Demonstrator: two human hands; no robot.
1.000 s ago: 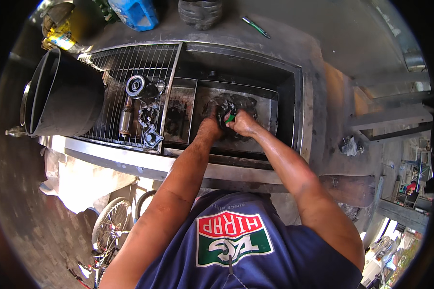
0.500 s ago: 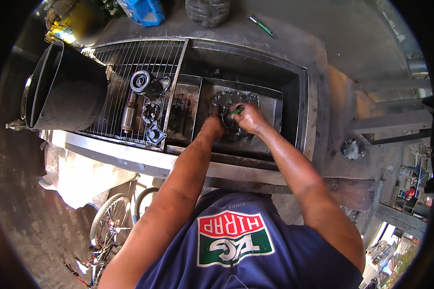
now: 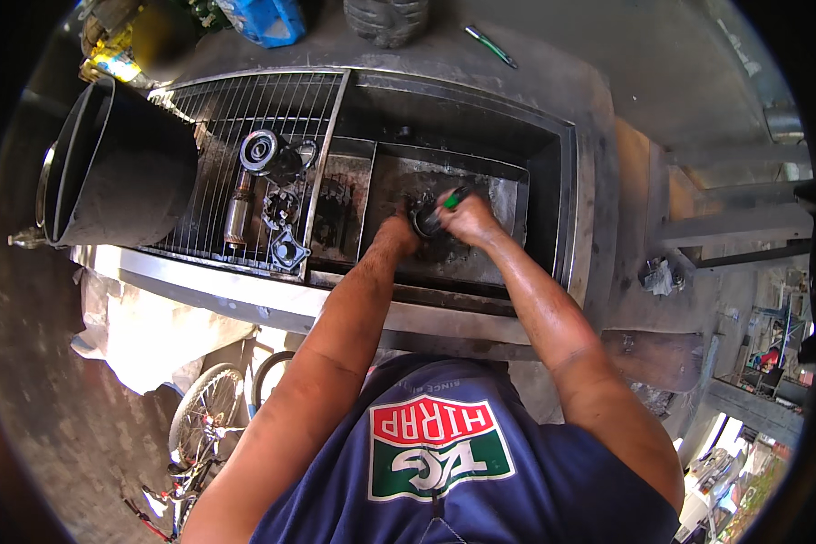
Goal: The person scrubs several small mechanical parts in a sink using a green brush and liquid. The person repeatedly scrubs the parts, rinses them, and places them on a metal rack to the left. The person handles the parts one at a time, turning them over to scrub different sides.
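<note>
Over a shallow metal tray (image 3: 494, 267) set inside a dark basin (image 3: 551, 208), both my hands work close together. My left hand (image 3: 397, 232) is closed round a dark, round, hollow metal part (image 3: 423, 220) and steadies it. Closed as well, my right hand (image 3: 471, 221) grips a green-and-black-handled tool (image 3: 452, 199) right at that part's opening. The working end of the tool is hidden by the hand and the part. Dark wet grime covers the tray bottom around them.
Left of the tray, a wire rack (image 3: 199, 113) carries a cylindrical motor piece (image 3: 261, 152), an armature (image 3: 238, 213) and a flat metal bracket (image 3: 288, 251). A large black bucket (image 3: 140, 168) lies tilted beside it. A green-and-black pen-like item (image 3: 490, 46) rests behind the basin.
The right hand has shifted slightly and the tool in it is turned, its black end now pointing up and right. The frothy splashing in the tray has settled. The left hand stays at the part.
</note>
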